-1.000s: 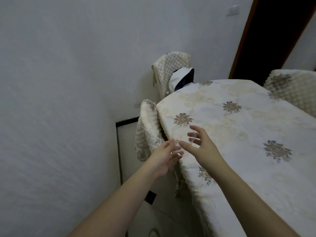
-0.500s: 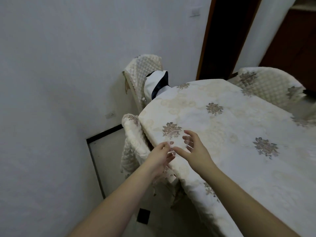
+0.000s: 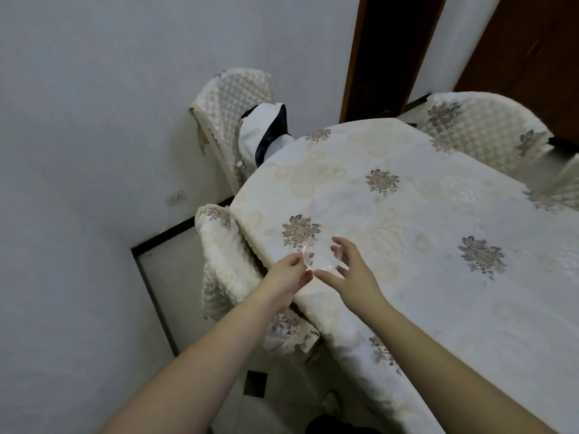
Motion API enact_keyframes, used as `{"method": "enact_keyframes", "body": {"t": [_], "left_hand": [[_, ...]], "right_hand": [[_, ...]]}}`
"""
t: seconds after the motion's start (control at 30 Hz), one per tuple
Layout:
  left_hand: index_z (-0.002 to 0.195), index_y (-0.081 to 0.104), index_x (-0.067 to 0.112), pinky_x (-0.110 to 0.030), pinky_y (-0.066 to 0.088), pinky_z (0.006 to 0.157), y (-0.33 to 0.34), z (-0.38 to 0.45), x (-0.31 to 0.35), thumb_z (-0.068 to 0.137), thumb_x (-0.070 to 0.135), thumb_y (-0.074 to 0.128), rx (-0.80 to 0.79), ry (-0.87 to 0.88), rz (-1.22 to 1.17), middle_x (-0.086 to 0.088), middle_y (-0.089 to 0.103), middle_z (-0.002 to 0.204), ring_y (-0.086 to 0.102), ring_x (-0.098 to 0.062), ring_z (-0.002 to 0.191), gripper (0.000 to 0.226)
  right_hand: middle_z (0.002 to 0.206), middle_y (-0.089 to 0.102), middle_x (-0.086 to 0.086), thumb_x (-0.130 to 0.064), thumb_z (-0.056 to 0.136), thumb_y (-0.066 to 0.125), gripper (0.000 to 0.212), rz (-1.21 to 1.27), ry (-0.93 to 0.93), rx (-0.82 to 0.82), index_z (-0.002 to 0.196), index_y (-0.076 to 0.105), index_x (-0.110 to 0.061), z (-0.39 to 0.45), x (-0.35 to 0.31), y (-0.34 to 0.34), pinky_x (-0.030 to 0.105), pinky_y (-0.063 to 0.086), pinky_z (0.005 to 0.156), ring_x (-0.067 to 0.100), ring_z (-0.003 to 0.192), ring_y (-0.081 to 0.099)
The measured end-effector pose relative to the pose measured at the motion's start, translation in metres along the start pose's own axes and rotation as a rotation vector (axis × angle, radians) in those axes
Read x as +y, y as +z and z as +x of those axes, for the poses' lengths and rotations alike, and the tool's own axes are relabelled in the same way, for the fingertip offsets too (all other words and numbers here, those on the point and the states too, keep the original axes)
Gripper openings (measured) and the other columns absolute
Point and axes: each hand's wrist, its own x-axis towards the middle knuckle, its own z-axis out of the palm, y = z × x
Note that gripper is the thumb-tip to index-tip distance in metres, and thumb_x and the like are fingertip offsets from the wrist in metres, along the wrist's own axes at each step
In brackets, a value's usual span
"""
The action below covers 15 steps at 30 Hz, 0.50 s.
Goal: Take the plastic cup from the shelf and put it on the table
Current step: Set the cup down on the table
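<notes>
The clear plastic cup point(image 3: 316, 260) is hanging just above the near corner of the table point(image 3: 438, 220), lying tilted between both hands. The left hand point(image 3: 288, 275), at nine o'clock of it, is pinching its rim; the right hand point(image 3: 351, 274), at three o'clock, is cupping loosely around it, fingers spread, and whether they are touching I cannot tell. It looks light, thin and slippery, easily crushed, so holding the wall gently seems wisest. A covered chair point(image 3: 225, 261) is tucked in at the table's nine o'clock.
</notes>
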Motion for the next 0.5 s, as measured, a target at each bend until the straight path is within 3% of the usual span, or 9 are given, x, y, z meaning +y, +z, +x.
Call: {"method": "enact_keyframes", "body": {"t": [0.07,0.2,0.37,0.5], "left_hand": [[0.109,0.065,0.009,-0.026,0.051,0.093,0.001,0.014,-0.003,0.096,0.017,0.06,-0.008,-0.008,0.027,-0.013,0.064,0.12,0.063,-0.025,0.111,0.016],[0.1,0.068,0.015,-0.018,0.054,0.079,0.005,0.041,-0.006,0.094,0.016,0.063,0.007,-0.003,0.094,-0.002,0.07,0.103,0.067,-0.007,0.09,0.008],[0.115,0.064,0.009,-0.022,0.054,0.086,0.01,0.07,-0.013,0.095,0.01,0.06,0.019,0.002,0.204,-0.005,0.069,0.109,0.065,-0.014,0.093,0.02],[0.124,0.059,-0.001,-0.031,0.05,0.092,0.013,0.086,-0.024,0.096,0.002,0.057,0.096,-0.032,0.252,-0.016,0.065,0.115,0.061,-0.022,0.097,0.029]], "right_hand": [[0.135,0.05,-0.002,-0.033,0.074,0.079,0.071,0.008,0.019,0.005,0.133,0.04,-0.035,0.012,0.014,-0.002,0.007,0.035,0.088,0.004,0.126,0.043],[0.138,0.05,0.0,-0.028,0.077,0.078,0.069,0.058,0.057,0.022,0.134,0.04,-0.034,0.037,0.041,-0.006,0.005,0.038,0.086,0.004,0.127,0.043],[0.138,0.05,0.0,-0.027,0.077,0.078,0.068,0.09,0.091,0.019,0.132,0.04,-0.039,0.06,0.068,-0.01,0.003,0.037,0.088,0.001,0.123,0.045],[0.142,0.047,0.003,-0.026,0.078,0.077,0.07,0.108,0.124,-0.011,0.136,0.039,-0.033,0.073,0.085,-0.009,0.005,0.038,0.088,0.003,0.121,0.045]]}}
